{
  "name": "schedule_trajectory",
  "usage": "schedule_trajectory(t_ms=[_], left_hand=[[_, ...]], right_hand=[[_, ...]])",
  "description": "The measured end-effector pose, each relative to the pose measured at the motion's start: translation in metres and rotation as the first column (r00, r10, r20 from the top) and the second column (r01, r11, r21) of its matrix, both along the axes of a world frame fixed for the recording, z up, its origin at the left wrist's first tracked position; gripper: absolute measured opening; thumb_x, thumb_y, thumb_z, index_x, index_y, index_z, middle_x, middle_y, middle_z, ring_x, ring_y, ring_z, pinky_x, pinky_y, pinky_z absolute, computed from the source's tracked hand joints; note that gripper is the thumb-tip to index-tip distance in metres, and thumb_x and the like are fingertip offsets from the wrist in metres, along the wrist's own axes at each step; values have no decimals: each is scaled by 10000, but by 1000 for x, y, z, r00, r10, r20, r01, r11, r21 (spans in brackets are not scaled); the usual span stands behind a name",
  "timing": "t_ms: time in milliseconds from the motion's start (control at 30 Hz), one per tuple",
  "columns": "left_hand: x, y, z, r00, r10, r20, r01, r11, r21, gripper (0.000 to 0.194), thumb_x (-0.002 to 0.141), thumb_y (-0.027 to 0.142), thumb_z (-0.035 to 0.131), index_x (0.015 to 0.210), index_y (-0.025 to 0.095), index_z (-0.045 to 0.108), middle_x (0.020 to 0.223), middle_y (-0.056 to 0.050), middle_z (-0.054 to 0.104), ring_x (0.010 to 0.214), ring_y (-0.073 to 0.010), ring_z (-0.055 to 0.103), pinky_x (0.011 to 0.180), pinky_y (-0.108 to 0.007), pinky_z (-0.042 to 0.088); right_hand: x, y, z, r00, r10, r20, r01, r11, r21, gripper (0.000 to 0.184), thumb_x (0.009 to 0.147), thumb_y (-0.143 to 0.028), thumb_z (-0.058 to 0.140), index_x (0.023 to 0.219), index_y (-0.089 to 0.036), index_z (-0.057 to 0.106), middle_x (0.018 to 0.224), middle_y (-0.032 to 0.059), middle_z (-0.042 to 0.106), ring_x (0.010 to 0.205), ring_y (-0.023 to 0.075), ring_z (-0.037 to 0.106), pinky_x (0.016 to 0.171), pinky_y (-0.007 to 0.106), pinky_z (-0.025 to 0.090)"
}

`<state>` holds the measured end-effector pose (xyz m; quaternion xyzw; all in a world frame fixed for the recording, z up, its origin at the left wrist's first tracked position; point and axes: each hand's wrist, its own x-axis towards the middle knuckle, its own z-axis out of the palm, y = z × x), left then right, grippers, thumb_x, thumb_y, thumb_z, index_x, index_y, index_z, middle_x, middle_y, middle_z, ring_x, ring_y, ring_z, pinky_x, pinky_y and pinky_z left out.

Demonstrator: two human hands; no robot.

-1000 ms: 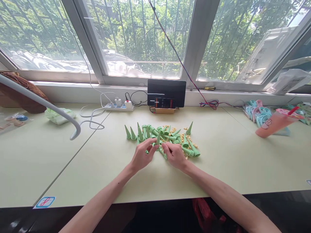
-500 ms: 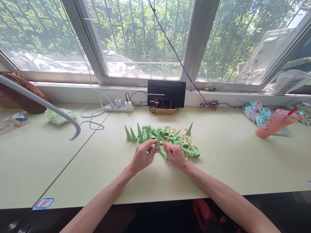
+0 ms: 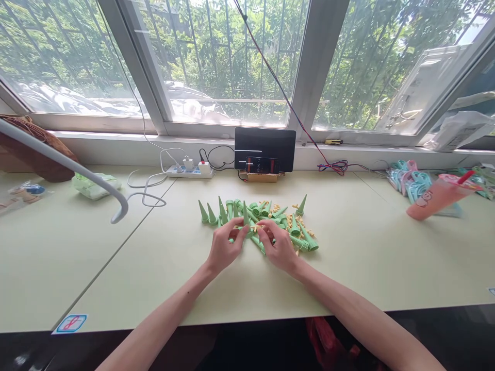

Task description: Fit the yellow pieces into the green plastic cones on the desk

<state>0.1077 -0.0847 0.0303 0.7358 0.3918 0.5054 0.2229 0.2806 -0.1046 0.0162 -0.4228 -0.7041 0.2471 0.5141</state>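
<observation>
My left hand (image 3: 225,243) is closed on a green plastic cone-shaped spike (image 3: 246,212), held upright with its tip pointing up. In a pinch, my right hand (image 3: 279,248) has a small yellow plastic piece (image 3: 253,227) against the spike's side; whether it is inserted I cannot tell. Just beyond my fingers lies a heap of green spikes (image 3: 294,226), mixed with small yellow pieces (image 3: 293,222). Several other spikes (image 3: 202,212) stand upright on the left of the heap, and a lone spike (image 3: 302,205) is at its far right.
A phone (image 3: 263,165) leans on a black tablet (image 3: 265,141) at the back. To its left sits a power strip (image 3: 189,171) with cables. A pink drink cup (image 3: 441,198) lies tilted at right. At left, a grey curved bar (image 3: 96,181) crosses above the table (image 3: 162,288).
My left hand has shifted the spike slightly left. The yellow piece now shows between my right fingertips and the spike.
</observation>
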Motion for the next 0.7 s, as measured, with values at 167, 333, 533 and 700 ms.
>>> schedule_trajectory(t_ms=[167, 333, 533, 700], left_hand=[[0, 0, 0, 1000, 6, 17, -5, 998, -56, 180, 912, 342, 603, 922, 162, 604, 801, -24, 671, 446, -73, 563, 408, -183, 448], [0, -1, 3, 1000, -20, 1, 20, 993, -115, 173, 919, 337, 589, 933, 165, 596, 835, -36, 680, 497, -96, 621, 415, -179, 440], [-2, 1, 2, 999, -49, 3, 49, 989, -136, 153, 914, 318, 608, 952, 172, 584, 740, -6, 658, 474, -95, 606, 403, -176, 420], [-2, 1, 1, 996, -71, 52, 80, 975, -205, 185, 907, 339, 618, 977, 175, 571, 579, 44, 578, 407, -85, 524, 409, -188, 424]], right_hand=[[-1, 2, -2, 1000, 19, -17, -19, 1000, 16, 202, 997, -353, 460, 1069, -194, 562, 712, 11, 594, 536, 134, 548, 491, 244, 407], [0, 3, -3, 1000, 21, -14, -21, 1000, 12, 188, 999, -339, 458, 1033, -198, 577, 703, 8, 591, 556, 139, 563, 547, 259, 460], [0, 3, -5, 1000, 4, -10, -3, 1000, 26, 193, 1002, -317, 443, 1013, -191, 588, 721, 19, 613, 600, 151, 595, 600, 269, 491], [0, 5, -7, 1000, -4, -12, 4, 999, 54, 182, 998, -292, 449, 1009, -186, 597, 717, 15, 617, 598, 145, 589, 598, 260, 489]])
